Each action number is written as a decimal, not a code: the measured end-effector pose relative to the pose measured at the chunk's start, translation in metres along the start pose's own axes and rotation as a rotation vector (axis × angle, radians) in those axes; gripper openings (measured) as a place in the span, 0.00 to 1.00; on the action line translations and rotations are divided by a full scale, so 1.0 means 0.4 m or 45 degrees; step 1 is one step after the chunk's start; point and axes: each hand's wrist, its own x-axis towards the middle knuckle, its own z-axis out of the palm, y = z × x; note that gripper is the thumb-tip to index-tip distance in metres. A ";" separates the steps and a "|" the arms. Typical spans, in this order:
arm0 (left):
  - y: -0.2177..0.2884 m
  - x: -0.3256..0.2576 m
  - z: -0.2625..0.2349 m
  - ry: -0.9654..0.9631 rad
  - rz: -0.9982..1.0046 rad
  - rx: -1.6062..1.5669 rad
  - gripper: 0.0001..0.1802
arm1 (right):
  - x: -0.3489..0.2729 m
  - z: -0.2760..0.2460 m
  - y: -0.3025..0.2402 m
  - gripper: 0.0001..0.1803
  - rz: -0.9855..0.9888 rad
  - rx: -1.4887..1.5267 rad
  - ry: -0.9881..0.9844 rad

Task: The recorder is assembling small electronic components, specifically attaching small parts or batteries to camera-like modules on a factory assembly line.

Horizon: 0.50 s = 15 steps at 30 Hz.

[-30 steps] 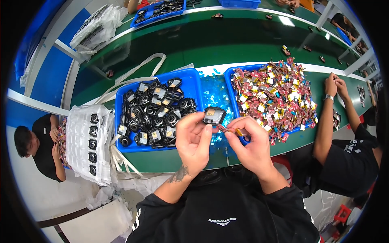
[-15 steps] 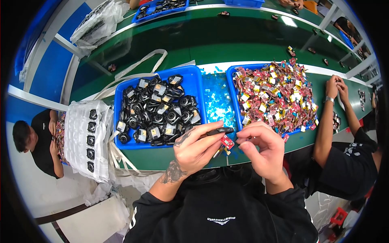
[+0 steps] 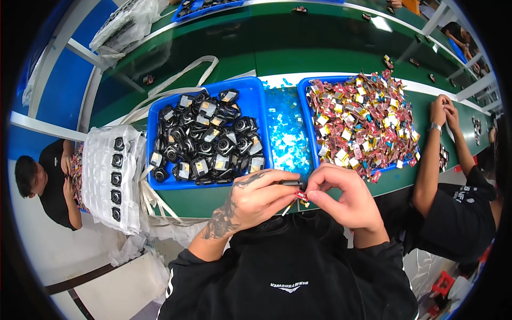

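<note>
Workroom; long glossy green workbench [image 3: 213, 205] curving across the upper half and centre of the frame. Right edge: co-worker in a black short-sleeved shirt [image 3: 453, 213]. Centre: blue plastic bin [image 3: 263, 104] of black, round-lensed cases; right of it, second blue plastic bin [image 3: 304, 98], heaped with red, white and yellow circuit boards. Left: stack of translucent white plastic trays [image 3: 96, 181], black square units in a column. Scattered blue film pieces [image 3: 285, 130] between the bins.

Lower centre: left hand [image 3: 261, 200], fingers closed on a flat black case [image 3: 290, 183], seen nearly edge-on. Right hand [image 3: 344, 197], thumb and forefinger narrowly set at a small red circuit board [image 3: 301, 196] just below the case; cannot tell whether pinched.
</note>
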 end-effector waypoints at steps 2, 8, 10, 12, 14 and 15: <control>0.006 -0.013 0.001 -0.054 -0.097 -0.128 0.09 | 0.001 -0.010 0.009 0.03 0.037 0.065 -0.060; 0.029 -0.022 0.000 -0.041 -0.242 -0.157 0.07 | 0.006 -0.004 0.043 0.07 0.320 0.490 -0.264; 0.015 -0.031 0.000 -0.042 -0.321 -0.140 0.06 | -0.005 0.019 0.060 0.07 0.281 0.433 -0.131; 0.001 -0.047 0.014 -0.053 -0.552 -0.358 0.06 | -0.021 0.036 0.063 0.06 0.235 0.329 0.029; -0.002 -0.048 0.020 -0.087 -0.831 -0.619 0.06 | -0.026 0.055 0.064 0.06 0.173 0.263 0.110; -0.005 -0.045 0.021 -0.088 -0.835 -0.620 0.06 | -0.026 0.060 0.065 0.06 0.108 0.192 0.190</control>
